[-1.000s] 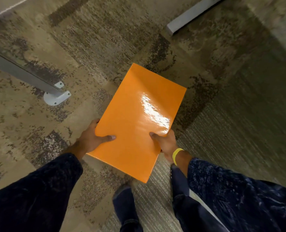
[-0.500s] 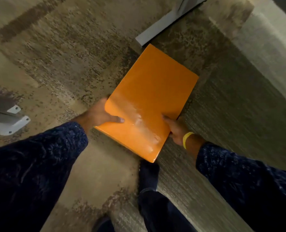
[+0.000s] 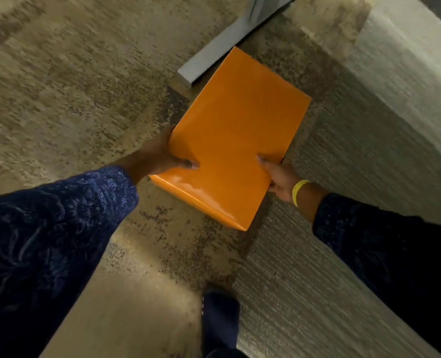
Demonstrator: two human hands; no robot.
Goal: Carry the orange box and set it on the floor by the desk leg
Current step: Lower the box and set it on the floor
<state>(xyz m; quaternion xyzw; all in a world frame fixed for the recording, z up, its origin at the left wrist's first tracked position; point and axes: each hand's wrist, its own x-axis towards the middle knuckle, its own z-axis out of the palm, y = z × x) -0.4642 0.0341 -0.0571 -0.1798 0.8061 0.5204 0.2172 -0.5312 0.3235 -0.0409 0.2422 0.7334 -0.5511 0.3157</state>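
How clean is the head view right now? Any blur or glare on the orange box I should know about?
Head view: the carpet at upper left is smeared by motion blur; the orange box stays fairly sharp, with glare only along its near edge; left hand slightly soft, right hand clearer; the grey desk foot is readable; wide-angle bending shows at the frame edges.

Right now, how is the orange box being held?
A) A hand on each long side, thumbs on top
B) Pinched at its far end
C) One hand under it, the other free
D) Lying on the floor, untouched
A: the left hand and the right hand each have a grip on one long side of the orange box, thumbs resting on its top face.
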